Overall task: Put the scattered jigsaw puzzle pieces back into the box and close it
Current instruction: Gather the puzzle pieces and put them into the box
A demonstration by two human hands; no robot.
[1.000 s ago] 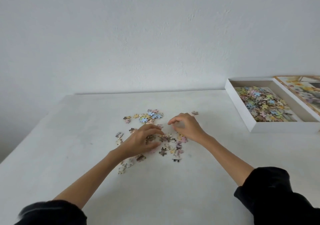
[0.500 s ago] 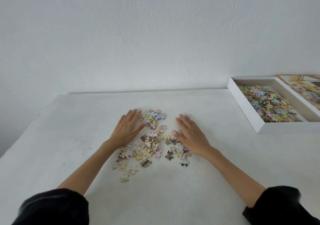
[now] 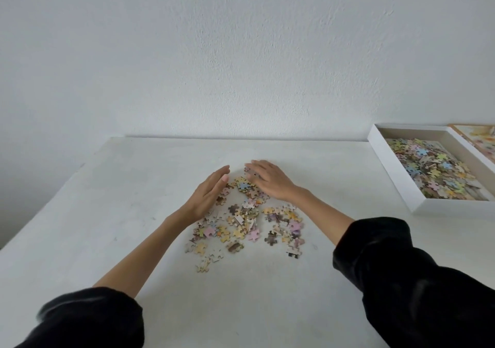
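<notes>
Scattered pastel cardboard jigsaw puzzle pieces [image 3: 242, 222] lie in a loose heap on the white matte table [image 3: 128, 192], in the middle of it and right in front of you. Your left hand [image 3: 207, 195] stands on its edge at the far left side of the heap, fingers straight and pressed together, palm turned toward the pieces and thumb on top. Your right hand [image 3: 270, 180] lies palm down over the far right part of the heap, fingers stretched out and only slightly bent, covering a few pieces without pinching any. The two sets of fingertips are near each other but apart, with a small cluster of blue and yellow pieces showing between them.

Well apart to your right sits the shallow white rectangular cardboard box [image 3: 393, 171], uncovered, with a thick layer of mixed-colour pieces [image 3: 428, 165] inside. Just beyond its far right wall, a flat printed lid with an orange border [image 3: 482, 140] is cut off by the frame; its print is too blurred and cropped to read.

Both of your forearms are bare, and black sleeves [image 3: 401, 280] are pushed up toward the elbows. A plain white wall [image 3: 241, 53] rises behind the table.
</notes>
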